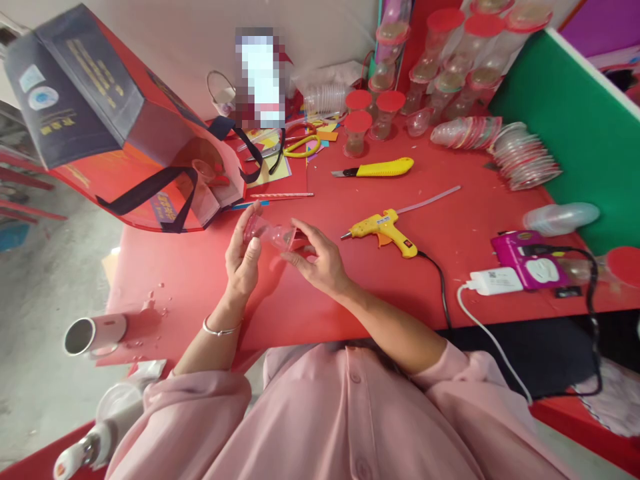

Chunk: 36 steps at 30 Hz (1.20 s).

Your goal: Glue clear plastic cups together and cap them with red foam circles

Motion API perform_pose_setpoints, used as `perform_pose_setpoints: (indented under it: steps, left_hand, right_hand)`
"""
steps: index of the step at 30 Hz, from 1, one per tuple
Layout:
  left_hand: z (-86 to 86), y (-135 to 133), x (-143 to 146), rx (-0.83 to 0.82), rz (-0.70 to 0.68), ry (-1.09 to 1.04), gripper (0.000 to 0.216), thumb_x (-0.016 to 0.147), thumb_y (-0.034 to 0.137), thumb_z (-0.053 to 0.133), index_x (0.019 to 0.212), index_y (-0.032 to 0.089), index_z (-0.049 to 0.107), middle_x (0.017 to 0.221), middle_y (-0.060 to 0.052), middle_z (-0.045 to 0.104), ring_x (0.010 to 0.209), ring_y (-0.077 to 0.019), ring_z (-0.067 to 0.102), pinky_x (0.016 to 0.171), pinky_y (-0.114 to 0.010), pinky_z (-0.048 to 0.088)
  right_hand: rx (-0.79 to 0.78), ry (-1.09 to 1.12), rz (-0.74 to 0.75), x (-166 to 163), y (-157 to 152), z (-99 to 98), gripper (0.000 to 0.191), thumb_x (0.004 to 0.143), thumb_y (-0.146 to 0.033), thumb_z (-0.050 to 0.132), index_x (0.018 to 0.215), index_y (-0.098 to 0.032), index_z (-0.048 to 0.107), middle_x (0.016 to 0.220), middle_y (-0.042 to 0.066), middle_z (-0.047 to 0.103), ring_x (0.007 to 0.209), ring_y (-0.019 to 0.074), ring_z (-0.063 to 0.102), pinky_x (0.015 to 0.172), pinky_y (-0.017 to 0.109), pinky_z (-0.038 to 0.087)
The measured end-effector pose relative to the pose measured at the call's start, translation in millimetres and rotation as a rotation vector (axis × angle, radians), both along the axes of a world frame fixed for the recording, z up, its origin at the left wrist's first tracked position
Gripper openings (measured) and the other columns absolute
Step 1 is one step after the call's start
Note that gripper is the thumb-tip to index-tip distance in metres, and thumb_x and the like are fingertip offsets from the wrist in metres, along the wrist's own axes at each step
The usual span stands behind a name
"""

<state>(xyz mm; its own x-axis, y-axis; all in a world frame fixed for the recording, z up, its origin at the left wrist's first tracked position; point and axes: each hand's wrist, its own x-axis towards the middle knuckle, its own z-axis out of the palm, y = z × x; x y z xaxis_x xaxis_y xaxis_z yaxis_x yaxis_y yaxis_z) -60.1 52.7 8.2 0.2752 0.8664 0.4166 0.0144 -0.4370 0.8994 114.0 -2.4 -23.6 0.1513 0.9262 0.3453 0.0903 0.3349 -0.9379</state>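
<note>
Between my two hands, over the red table, is an hourglass-shaped pair of clear plastic cups (pixel 273 235), lying on its side with a narrow waist in the middle. My left hand (pixel 242 259) wraps round its left end. At the right end, the thumb and fingers of my right hand (pixel 320 261) grip the rim. To the right of my hands lies a yellow hot glue gun (pixel 383 230) with a glue stick in its back. Above that rests a yellow utility knife (pixel 375 168), blade out to the left.
An orange and dark bag (pixel 145 127) leans over the table's left. Scissors (pixel 300 146) lie on paper scraps. Finished-looking red-lidded hourglass shapes (pixel 357 130) stand at the back. Stacked cups (pixel 525 157) and a purple socket block (pixel 530 260) are right; a mug (pixel 95 332) sits front left.
</note>
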Motion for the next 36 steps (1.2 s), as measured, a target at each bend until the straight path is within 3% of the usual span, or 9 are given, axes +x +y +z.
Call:
perform_pose_setpoints:
  steps: [5, 14, 18, 23, 28, 33, 36]
  left_hand:
    - [1.4, 0, -2, 0.065, -0.048, 0.034, 0.068, 0.094, 0.063, 0.061, 0.155, 0.036, 0.049, 0.165, -0.006, 0.043, 0.159, -0.0378, 0.026, 0.124, -0.052, 0.038]
    - [5.1, -2, -2, 0.049, -0.052, 0.007, 0.077, 0.087, 0.067, 0.069, 0.154, 0.035, 0.051, 0.165, -0.006, 0.044, 0.159, -0.0383, 0.026, 0.127, -0.053, 0.032]
    - [1.7, 2, 1, -0.072, 0.002, -0.183, 0.081, 0.079, 0.06, 0.082, 0.15, 0.04, 0.051, 0.164, -0.006, 0.043, 0.154, -0.0351, 0.038, 0.12, -0.049, 0.043]
    - [-5.2, 2, 7, -0.319, 0.003, -0.296, 0.061, 0.071, 0.048, 0.092, 0.124, 0.028, 0.071, 0.129, -0.009, 0.072, 0.118, -0.0269, 0.07, 0.104, -0.043, 0.056]
    - [-3.1, -7, 10, -0.479, 0.047, -0.294, 0.058, 0.067, 0.037, 0.096, 0.118, 0.022, 0.075, 0.13, -0.011, 0.073, 0.111, -0.0272, 0.073, 0.097, -0.042, 0.059]
    - [0.5, -9, 9, -0.502, 0.133, -0.263, 0.052, 0.065, 0.034, 0.096, 0.111, 0.018, 0.077, 0.117, -0.011, 0.078, 0.103, -0.0281, 0.075, 0.085, -0.038, 0.063]
    - [1.9, -9, 10, -0.5, 0.152, -0.25, 0.05, 0.064, 0.033, 0.096, 0.108, 0.017, 0.077, 0.11, -0.011, 0.079, 0.101, -0.0282, 0.076, 0.087, -0.04, 0.063]
  right_hand:
    - [0.021, 0.003, 0.002, 1, 0, -3.0, 0.068, 0.09, -0.056, 0.074, 0.151, -0.035, 0.052, 0.145, 0.006, 0.063, 0.126, 0.0238, 0.067, 0.107, 0.038, 0.06]
    - [-0.07, 0.081, 0.044, -1, -2, -2.7, 0.068, 0.087, -0.054, 0.078, 0.148, -0.035, 0.054, 0.138, 0.004, 0.069, 0.116, 0.0218, 0.072, 0.103, 0.038, 0.063]
    - [-0.057, 0.138, 0.029, -1, -4, 4.0, 0.066, 0.085, -0.05, 0.081, 0.144, -0.034, 0.054, 0.143, 0.006, 0.064, 0.119, 0.0228, 0.07, 0.099, 0.038, 0.064]
    - [-0.028, 0.142, 0.006, -3, -7, 8.8, 0.059, 0.085, -0.041, 0.083, 0.136, -0.033, 0.054, 0.153, 0.009, 0.055, 0.127, 0.0244, 0.066, 0.099, 0.039, 0.064]
    - [-0.048, 0.115, 0.026, -6, -8, 9.3, 0.061, 0.083, -0.041, 0.084, 0.135, -0.032, 0.053, 0.146, 0.009, 0.06, 0.124, 0.0235, 0.068, 0.1, 0.038, 0.063]
    - [-0.061, -0.008, 0.026, -5, -6, 7.2, 0.073, 0.083, -0.044, 0.084, 0.145, -0.032, 0.049, 0.147, 0.01, 0.058, 0.129, 0.0259, 0.064, 0.103, 0.042, 0.061]
    - [-0.019, -0.075, 0.006, -4, -5, 5.0, 0.083, 0.081, -0.046, 0.085, 0.152, -0.034, 0.043, 0.153, 0.011, 0.052, 0.134, 0.028, 0.059, 0.106, 0.045, 0.06]
